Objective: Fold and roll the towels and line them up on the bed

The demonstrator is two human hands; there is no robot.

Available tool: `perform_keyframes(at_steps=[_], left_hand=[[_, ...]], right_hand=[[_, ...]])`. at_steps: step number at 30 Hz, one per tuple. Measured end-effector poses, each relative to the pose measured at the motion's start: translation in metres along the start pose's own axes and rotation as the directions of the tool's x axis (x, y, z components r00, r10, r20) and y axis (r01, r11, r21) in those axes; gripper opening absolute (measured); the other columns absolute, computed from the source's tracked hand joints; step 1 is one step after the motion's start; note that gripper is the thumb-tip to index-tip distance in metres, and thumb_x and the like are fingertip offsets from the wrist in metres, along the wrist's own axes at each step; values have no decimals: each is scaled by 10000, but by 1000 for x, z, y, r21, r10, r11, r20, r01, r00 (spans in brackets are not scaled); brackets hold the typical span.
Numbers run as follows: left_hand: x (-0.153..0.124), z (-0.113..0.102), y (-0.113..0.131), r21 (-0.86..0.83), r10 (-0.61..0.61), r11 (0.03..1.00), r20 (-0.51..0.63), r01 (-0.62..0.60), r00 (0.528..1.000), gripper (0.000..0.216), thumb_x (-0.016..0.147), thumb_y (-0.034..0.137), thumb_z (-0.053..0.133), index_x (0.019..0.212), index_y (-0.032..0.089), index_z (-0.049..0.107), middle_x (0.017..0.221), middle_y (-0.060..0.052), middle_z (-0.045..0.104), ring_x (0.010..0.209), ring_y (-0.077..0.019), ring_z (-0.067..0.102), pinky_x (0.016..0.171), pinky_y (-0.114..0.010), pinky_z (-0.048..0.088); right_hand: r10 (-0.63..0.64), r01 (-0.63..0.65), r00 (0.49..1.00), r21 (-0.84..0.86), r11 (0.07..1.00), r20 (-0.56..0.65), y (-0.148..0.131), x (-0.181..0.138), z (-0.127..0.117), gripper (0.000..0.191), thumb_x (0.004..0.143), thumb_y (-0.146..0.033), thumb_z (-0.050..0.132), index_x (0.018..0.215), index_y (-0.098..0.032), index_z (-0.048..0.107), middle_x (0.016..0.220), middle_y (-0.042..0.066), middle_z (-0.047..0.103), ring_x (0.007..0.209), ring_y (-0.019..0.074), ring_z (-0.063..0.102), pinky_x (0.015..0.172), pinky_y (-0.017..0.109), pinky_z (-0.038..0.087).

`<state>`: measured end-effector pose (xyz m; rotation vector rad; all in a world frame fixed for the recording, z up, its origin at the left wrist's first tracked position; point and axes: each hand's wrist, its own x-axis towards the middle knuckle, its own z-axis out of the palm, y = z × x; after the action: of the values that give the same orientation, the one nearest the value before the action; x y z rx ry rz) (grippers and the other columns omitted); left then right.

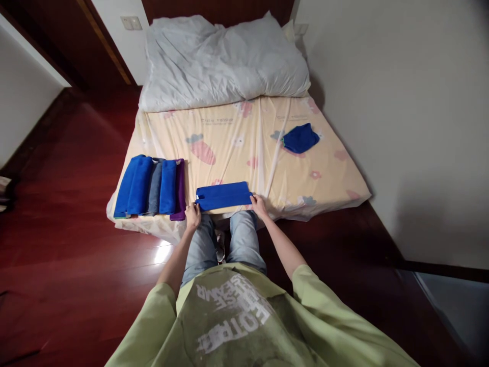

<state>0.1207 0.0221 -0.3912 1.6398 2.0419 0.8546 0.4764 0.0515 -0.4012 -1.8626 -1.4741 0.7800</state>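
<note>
A blue towel (223,195), folded into a long flat strip, lies along the front edge of the bed. My left hand (193,215) pinches its near left corner, close to a small white tag. At the opposite end, my right hand (259,205) has fingers closed on the near right corner. Just left of the strip, several folded towels stand side by side: blue ones (138,184), a grey one (155,186) and a purple one (181,191). Farther off to the right is a crumpled dark blue cloth (300,138).
The bed's yellowish patterned sheet (229,148) spreads under everything. A bulky pale quilt (225,61) covers the head end. A white wall (401,102) rises along the right, and dark red wooden floor (76,204) surrounds the bed on the left and front.
</note>
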Motion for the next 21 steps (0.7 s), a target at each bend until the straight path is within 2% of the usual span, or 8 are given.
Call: perform_keyframes(at_steps=[7, 12, 16, 21], left_hand=[[1, 4, 7, 55, -25, 998, -17, 26, 1000, 272, 1011, 320, 427, 1093, 150, 623, 1068, -223, 687, 1091, -390, 617, 986, -577, 449], [-4, 1, 12, 144, 29, 989, -43, -22, 999, 306, 1011, 344, 453, 1163, 150, 634, 1078, -223, 697, 1166, -420, 571, 1026, -637, 392], [-7, -1, 14, 184, 87, 980, -68, -74, 994, 306, 1003, 342, 491, 1180, 148, 647, 1066, -213, 711, 1186, -412, 563, 1052, -626, 368], [-8, -4, 18, 244, 107, 966, -91, -82, 990, 361, 1000, 334, 501, 1292, 152, 610, 1047, -176, 735, 1143, -397, 580, 1025, -576, 404]], right_hand=[[12, -15, 999, -73, 997, -41, -2, 0, 1, 348, 953, -448, 525, 938, -184, 751, 996, 127, 788, 921, 246, 724, 881, 343, 552], [31, -35, 998, -59, 998, -60, -4, 0, 2, 329, 948, -442, 547, 928, -191, 760, 999, 118, 796, 934, 245, 739, 869, 336, 557], [31, -35, 997, -68, 997, -71, -6, -1, 3, 319, 949, -425, 555, 945, -185, 764, 1007, 124, 796, 957, 257, 744, 875, 344, 559], [47, -52, 997, -79, 996, -68, -8, -2, 2, 309, 948, -420, 569, 954, -183, 766, 1014, 124, 796, 961, 252, 747, 876, 336, 558]])
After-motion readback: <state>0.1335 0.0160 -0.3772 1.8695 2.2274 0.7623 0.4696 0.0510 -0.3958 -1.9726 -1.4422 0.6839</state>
